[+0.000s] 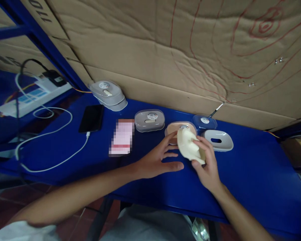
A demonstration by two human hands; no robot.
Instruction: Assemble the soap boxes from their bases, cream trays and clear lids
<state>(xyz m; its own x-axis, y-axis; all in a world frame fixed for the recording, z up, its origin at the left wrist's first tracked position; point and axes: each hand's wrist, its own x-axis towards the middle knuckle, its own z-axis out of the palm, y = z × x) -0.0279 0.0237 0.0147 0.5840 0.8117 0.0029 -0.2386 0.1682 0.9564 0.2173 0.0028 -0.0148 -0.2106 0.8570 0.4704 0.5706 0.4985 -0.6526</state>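
Above the blue table, my right hand [207,164] grips a cream-coloured plastic dish [188,145], tilted on its side, with the thumb low and fingers on its near face. My left hand [163,157] is just left of it, fingers spread and thumb stretched out, holding nothing. Behind the hands lies a pinkish oval soap-box-like case [174,128] with a clear lid, partly hidden by the dish and my fingers. To the right sits a white oval dish [222,140] with a slot in its bottom. A clear oval lid [204,122] with a round label lies behind it.
A grey lidded case [149,121] and stacked grey cases [107,95] stand to the left. A black phone [91,118] on a white cable, a blurred pink item [122,137] and a power strip [35,97] are further left. A cardboard wall [140,50] bounds the table's back.
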